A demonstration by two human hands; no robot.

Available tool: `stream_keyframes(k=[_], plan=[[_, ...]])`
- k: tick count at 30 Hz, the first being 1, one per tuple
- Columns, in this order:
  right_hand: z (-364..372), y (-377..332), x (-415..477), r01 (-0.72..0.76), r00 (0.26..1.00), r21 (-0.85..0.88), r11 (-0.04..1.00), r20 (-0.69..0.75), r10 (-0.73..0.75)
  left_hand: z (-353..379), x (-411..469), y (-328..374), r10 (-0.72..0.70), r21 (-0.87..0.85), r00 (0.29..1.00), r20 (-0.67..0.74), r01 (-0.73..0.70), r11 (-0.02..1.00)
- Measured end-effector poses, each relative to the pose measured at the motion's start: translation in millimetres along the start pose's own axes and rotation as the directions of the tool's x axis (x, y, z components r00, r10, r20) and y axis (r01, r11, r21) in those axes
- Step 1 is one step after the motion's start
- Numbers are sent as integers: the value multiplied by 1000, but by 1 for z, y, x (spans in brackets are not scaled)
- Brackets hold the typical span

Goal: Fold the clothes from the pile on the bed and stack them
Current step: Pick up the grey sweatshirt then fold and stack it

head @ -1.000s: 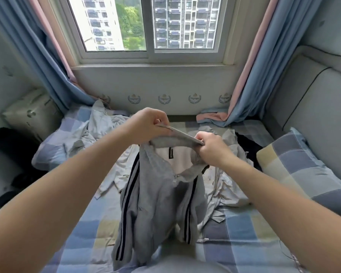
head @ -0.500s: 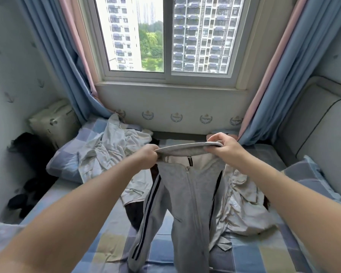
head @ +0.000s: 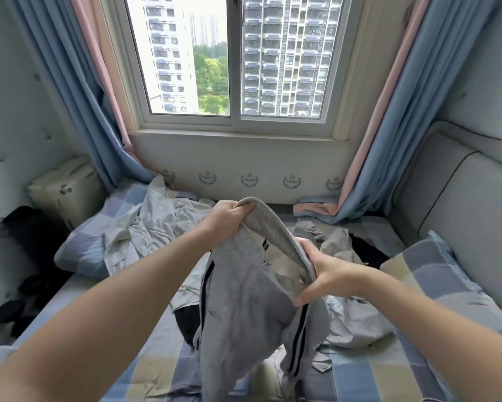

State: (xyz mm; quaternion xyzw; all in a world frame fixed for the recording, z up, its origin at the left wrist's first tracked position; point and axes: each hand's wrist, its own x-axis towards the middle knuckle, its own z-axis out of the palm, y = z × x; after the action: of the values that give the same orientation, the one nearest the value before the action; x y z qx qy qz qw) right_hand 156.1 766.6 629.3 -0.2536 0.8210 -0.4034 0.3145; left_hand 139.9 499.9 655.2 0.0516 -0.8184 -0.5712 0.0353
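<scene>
At the far left, a heap of dark clothing (head: 20, 256) lies on the floor beside a cream padded box (head: 67, 190) set against the wall. A blue-and-pink curtain (head: 78, 97) hangs down to the bed's far left corner. There a checked blue pillow (head: 81, 250) carries a crumpled pale grey garment (head: 157, 221). The white-framed window (head: 235, 123) sits mid-wall, with towers and trees outside.

In the centre, your left hand (head: 229, 217) curls round the far end of the waistband of the grey sweatpants with dark side stripes (head: 244, 300). Your right hand (head: 328, 274) clamps the nearer end. The legs hang down over the checked blue-and-cream bed sheet (head: 360, 378).

Right of them lies a pile of rumpled pale clothes (head: 351, 320) with a black garment (head: 365, 250) beyond. Further right, a second checked pillow (head: 435, 274) rests against the grey padded headboard (head: 461, 204).
</scene>
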Motion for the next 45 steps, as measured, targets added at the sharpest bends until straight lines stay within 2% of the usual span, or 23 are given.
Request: stream_keyframes(k=[4,6,10,13,15,17,20,22,24,26,27,29,32,33,35,38,39,41,43,45], plan=[[28,1,2,113,993,125,986,-36,-109,-11,-7,13,-26,-79,999,-38,23,997],[46,-2,8,142,980,134,981,-157,-120,-20,-14,22,-57,-152,997,-48,49,987],[86,-11,37,95,906,147,985,-423,-24,-51,-32,36,-133,-267,991,10,131,955],[97,-40,41,157,876,322,934,-483,19,-88,-44,38,-141,-199,990,17,142,970],[90,-62,35,183,877,362,914,-480,15,-115,-53,37,-106,-122,992,74,115,986],[80,-86,24,203,885,299,932,-464,-43,-140,-64,40,-28,-31,986,163,34,999],[66,-122,11,242,868,247,938,-487,-95,-172,-79,50,180,149,934,307,-234,961],[59,-146,0,236,867,201,951,-485,-113,-191,-87,57,179,277,902,392,-301,912],[56,-160,-6,182,879,109,977,-463,-112,-206,-92,60,127,525,903,410,-348,776],[61,-169,-9,109,896,45,993,-437,-79,-215,-95,57,115,676,917,383,-363,642],[63,-171,-10,76,896,32,997,-441,-54,-215,-96,54,126,692,921,367,-361,625],[72,-176,-16,62,877,44,997,-480,-33,-217,-101,43,151,618,924,350,-349,705],[85,-178,-31,149,842,109,983,-535,-68,-213,-116,20,172,280,895,413,-304,911],[88,-176,-37,152,838,131,980,-543,-57,-209,-122,13,192,171,889,417,-284,944],[94,-176,-53,170,865,170,971,-498,-64,-202,-134,6,234,68,901,366,-277,958],[101,-183,-84,120,931,118,986,-358,-71,-199,-159,17,281,94,923,262,-314,945],[101,-185,-94,88,941,66,994,-332,-61,-200,-168,23,291,109,919,266,-329,938],[97,-181,-108,7,929,-86,996,-368,-38,-199,-187,32,271,180,897,349,-348,920],[95,-175,-123,-82,907,-225,971,-421,-21,-192,-207,38,195,399,889,414,-371,839],[93,-164,-138,-129,887,-285,950,-461,-18,-183,-222,38,178,627,923,340,-364,689]])
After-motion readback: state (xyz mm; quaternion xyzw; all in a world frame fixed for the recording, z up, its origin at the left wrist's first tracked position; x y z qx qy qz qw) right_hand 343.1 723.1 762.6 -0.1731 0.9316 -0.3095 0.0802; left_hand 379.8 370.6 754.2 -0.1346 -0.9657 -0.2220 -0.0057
